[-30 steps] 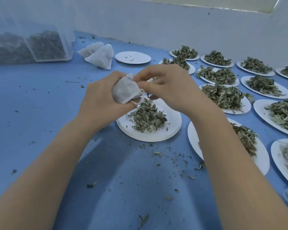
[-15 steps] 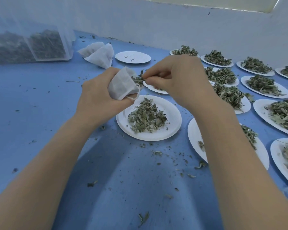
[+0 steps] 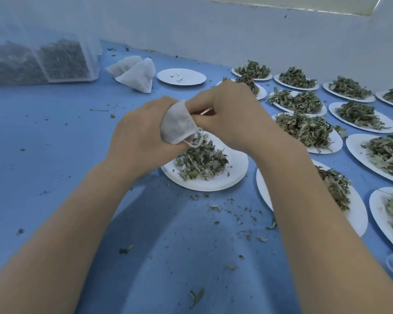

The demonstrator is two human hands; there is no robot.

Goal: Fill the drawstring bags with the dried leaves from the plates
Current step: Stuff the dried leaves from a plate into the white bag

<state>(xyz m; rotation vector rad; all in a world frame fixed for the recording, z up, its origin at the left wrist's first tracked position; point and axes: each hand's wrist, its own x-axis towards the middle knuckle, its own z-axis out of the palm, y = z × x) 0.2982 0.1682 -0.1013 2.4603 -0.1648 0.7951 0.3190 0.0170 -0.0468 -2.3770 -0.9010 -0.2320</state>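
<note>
Drawstring bag [image 3: 176, 125] gripped in left hand [image 3: 143, 141] above nearest plate [image 3: 234, 175], right hand [image 3: 232, 116] pinching at its mouth. Leaves [image 3: 200, 159] left there; many heaped plates [image 3: 304, 130] beyond, unfilled. Early going, apparently.

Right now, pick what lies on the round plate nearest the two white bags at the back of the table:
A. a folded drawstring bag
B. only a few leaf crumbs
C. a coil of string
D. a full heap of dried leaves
B: the plate beside the white bags shows bare white with only scattered specks.
</note>
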